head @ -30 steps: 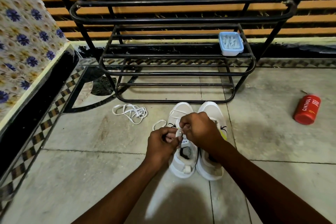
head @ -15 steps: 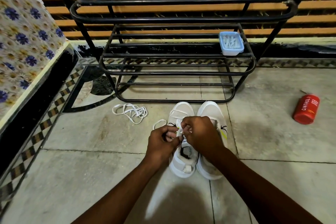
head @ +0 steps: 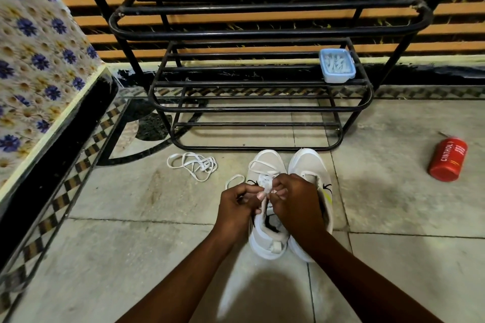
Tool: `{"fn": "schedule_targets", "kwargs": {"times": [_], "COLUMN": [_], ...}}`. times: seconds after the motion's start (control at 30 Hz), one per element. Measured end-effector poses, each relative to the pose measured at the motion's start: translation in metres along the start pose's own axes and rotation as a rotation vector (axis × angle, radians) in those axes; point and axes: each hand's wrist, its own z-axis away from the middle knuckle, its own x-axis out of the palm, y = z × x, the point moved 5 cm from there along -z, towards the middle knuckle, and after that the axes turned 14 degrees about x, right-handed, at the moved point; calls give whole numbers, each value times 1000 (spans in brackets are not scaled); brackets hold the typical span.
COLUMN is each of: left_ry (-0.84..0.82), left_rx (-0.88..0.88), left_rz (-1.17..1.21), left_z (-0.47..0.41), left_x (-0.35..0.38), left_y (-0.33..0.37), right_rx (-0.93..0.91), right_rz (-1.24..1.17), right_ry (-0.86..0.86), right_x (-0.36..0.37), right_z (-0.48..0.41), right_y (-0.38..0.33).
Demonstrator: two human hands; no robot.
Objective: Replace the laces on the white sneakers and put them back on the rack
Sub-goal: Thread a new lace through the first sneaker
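Two hands (head: 236, 208) pinching lace (head: 265, 183), atop sneaker (head: 269, 242)

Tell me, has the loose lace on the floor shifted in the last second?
No. The loose lace lies in the same spot in front of the rack's bottom bar; only the camera drifted slightly.

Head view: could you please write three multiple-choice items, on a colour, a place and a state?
1. The can lying on the floor is: A. red; B. green; C. white.
2. The blue box stands: A. beside the can; B. on a shelf of the rack; C. on a chair.
3. The left hand and right hand: A. lie flat; B. grip the rack; C. pinch the lace of a sneaker.
1 A, it is plainly red; 2 B, it sits at the shelf's right end; 3 C, both curl round it.
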Motion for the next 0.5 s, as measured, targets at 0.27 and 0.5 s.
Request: {"fn": "schedule_targets", "kwargs": {"times": [0.27,0.5], "left_ry": [41,282], "left_rx": [48,245], "left_rz": [-225,58], "left_z": [-19,-46], "left_x": [2,-24], "left_y": [-6,46], "right_rx": [-14,-20], "right_rz": [287,405], "right_ry": [-2,-38], "right_x": [9,16], "right_z": [20,22], "right_y": [-8,-14]}}
